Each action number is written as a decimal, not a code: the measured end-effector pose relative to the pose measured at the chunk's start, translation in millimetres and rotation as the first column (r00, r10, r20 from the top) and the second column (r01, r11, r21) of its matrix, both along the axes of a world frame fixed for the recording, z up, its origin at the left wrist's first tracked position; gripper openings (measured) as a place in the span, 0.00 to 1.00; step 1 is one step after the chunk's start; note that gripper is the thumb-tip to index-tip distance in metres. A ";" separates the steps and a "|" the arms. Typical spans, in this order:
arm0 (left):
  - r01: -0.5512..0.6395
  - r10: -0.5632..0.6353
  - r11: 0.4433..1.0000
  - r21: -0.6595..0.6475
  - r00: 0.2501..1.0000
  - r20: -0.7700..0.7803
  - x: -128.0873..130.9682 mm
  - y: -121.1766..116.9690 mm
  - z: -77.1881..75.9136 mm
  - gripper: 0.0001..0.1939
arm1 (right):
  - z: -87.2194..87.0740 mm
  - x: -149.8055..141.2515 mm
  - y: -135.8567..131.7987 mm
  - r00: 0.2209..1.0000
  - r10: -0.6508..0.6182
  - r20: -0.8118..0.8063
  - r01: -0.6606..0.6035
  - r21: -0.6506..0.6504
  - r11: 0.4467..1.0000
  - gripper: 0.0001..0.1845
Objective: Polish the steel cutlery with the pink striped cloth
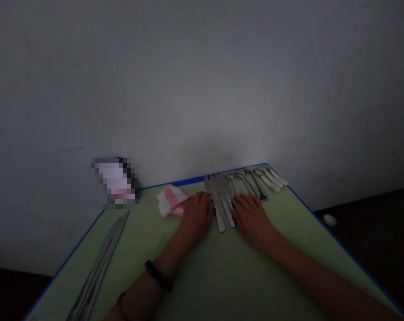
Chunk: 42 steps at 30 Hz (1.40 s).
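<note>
My left hand lies flat on the green table, fingers stretched out, touching the left side of a group of table knives. My right hand lies flat on the other side of these knives, fingers spread over the handles of some forks. Neither hand grips anything. A pink and white cloth sits just left of my left hand. I wear a dark bead bracelet on the left wrist.
Spoons, some with white handles, lie in a row at the far right corner. Long metal tongs or skewers lie at the near left. A blurred box stands against the wall. The table has a blue edge.
</note>
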<state>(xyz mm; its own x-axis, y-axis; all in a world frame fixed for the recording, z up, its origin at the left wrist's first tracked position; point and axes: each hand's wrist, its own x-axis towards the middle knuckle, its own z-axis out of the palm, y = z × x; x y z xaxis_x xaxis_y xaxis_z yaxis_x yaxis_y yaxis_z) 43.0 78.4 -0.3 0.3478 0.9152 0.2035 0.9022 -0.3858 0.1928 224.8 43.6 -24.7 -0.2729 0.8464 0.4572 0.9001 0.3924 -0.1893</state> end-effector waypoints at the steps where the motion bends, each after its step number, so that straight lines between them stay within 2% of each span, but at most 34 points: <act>1: 0.014 -0.014 1.000 0.020 1.000 -0.006 -0.4 2.5 -3.0 0.19 | 0.3 0.4 -0.1 1.000 -0.001 0.006 0.001 -0.005 1.000 0.19; 7: 0.082 -0.078 0.995 0.060 0.995 -0.061 -0.7 14.8 -16.7 0.23 | 3.8 -0.5 -2.0 1.000 -0.004 0.016 0.004 -0.015 1.000 0.18; 17: 0.185 -0.178 0.982 0.046 0.976 -0.123 4.7 35.2 -19.2 0.26 | 4.9 -0.9 -1.3 1.000 -0.011 -0.006 0.011 -0.035 0.999 0.18; 23: 0.217 -0.208 0.975 0.047 0.968 -0.140 5.7 35.6 -18.8 0.27 | 8.7 -1.6 -1.2 1.000 -0.006 -0.005 0.006 -0.038 0.999 0.17; 30: 0.200 -0.191 0.978 0.052 0.972 -0.139 5.9 35.8 -21.0 0.28 | 4.7 -0.1 -0.3 0.999 -0.010 0.038 0.011 -0.039 0.999 0.20; 38: 0.239 -0.232 0.971 0.023 0.959 -0.163 5.8 35.2 -18.2 0.27 | 4.1 1.0 1.3 0.995 -0.002 0.098 0.008 -0.062 0.998 0.21; 42: 0.234 -0.233 0.972 0.000 0.969 -0.085 6.0 35.4 -18.0 0.26 | 2.9 0.2 1.2 0.995 -0.021 0.093 0.026 -0.060 0.998 0.21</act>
<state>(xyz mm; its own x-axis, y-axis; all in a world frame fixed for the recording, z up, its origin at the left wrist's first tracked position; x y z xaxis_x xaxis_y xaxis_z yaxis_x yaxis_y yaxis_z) 49.0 113.8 -18.3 0.5682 0.8044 0.1736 0.7994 -0.5896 0.1153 225.0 44.8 -21.8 -0.2911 0.8788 0.3780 0.9237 0.3611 -0.1281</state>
